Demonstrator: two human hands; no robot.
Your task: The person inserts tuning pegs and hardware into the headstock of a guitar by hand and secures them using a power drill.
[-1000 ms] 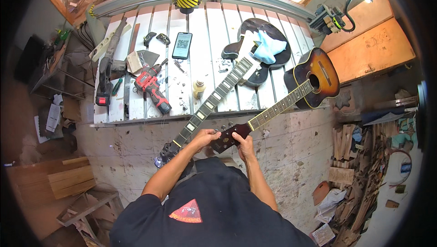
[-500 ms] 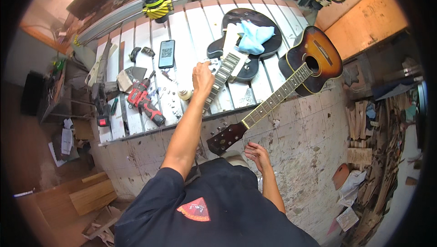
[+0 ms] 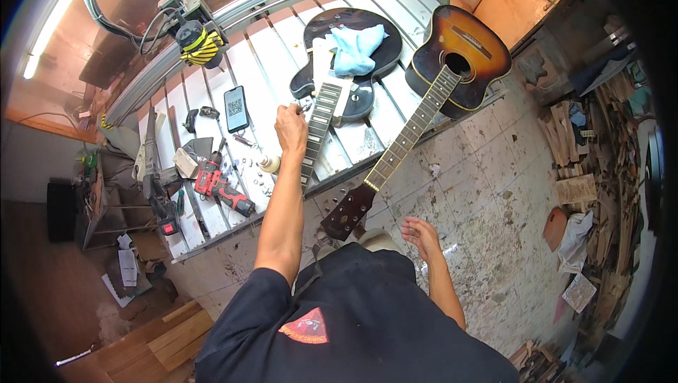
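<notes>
Holds left hand (image 3: 291, 129) curled beside the inlaid fretboard (image 3: 322, 116) on the worktop (image 3: 262, 58), cannot tell around what; has right hand (image 3: 421, 238) half-open, empty; could knock the overhanging headstock (image 3: 349, 212) of the sunburst guitar (image 3: 487, 65) by turning.

A cluttered workshop
A guitar (image 3: 439, 91) and drill (image 3: 217, 185) are resting on a slotted tabletop (image 3: 256, 65); scrap wood (image 3: 599, 217) is lying nearby.
</notes>
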